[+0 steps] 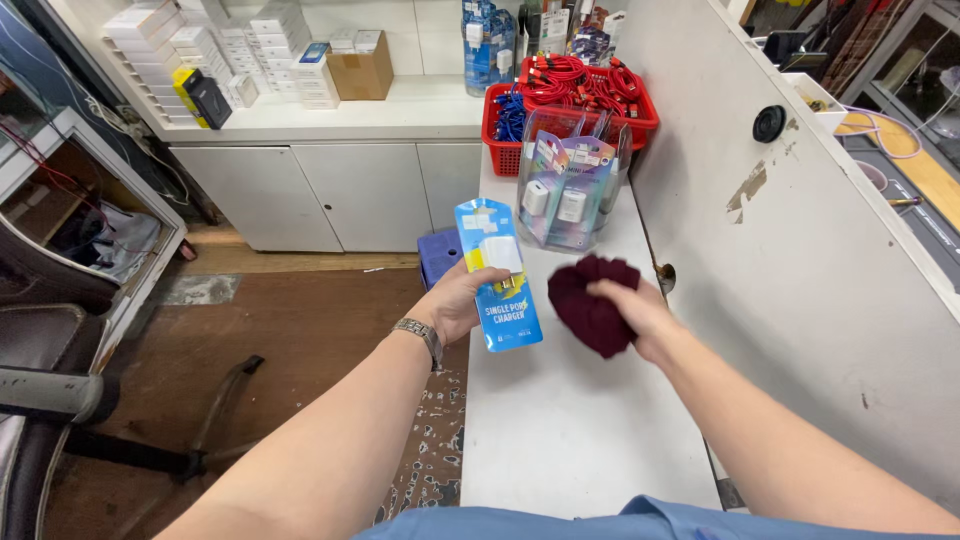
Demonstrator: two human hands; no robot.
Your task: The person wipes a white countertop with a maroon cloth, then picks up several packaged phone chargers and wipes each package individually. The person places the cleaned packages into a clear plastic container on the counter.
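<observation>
Two bare hands are working above the white counter. The left hand is clamping its fingers on a blue charger packet, holding it upright over the counter's left edge. The right hand is gripping a bunched dark red cloth just right of the packet. Clear charger packs are standing further back on the counter, before a red basket.

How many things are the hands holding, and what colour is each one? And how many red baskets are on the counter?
Blue things held: 1, the charger pack in the left hand
Dark red things held: 1, the cloth in the right hand
Red baskets: 1, the basket full of cables
Total: 3
</observation>
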